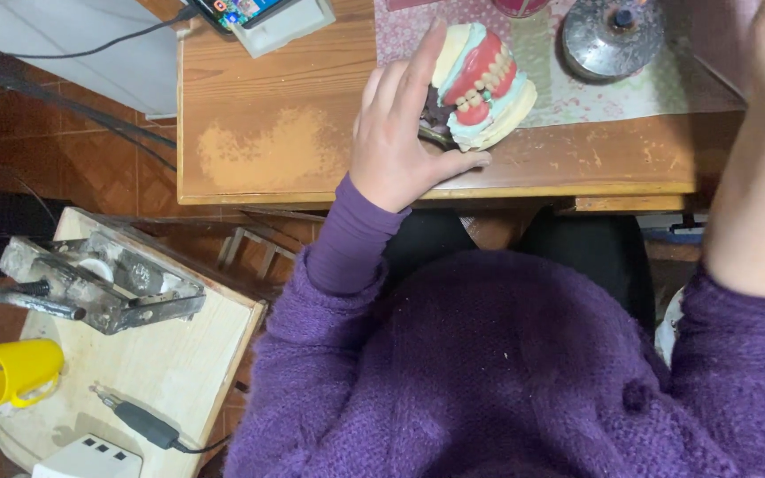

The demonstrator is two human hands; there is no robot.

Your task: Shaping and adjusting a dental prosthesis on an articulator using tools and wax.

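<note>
My left hand (397, 133) rests on the wooden table (267, 142) near its front edge, fingers around the left side of a dental model (482, 84): pale plaster bases with red gums and rows of white teeth, lying tilted on a metal frame. The thumb lies along the table under the model. My right forearm (759, 177) rises at the far right of the view; the hand itself is raised close to the camera, blurred and cut off at the top edge, and what it holds cannot be seen. I wear a purple knitted sweater.
A patterned mat (657, 88) covers the table's back right, with a round metal burner (611, 37) on it. A phone on a white stand (263, 18) sits at the back. Lower left, a small board (170, 372) carries a metal press (99, 279), yellow cup (11, 372) and a plug.
</note>
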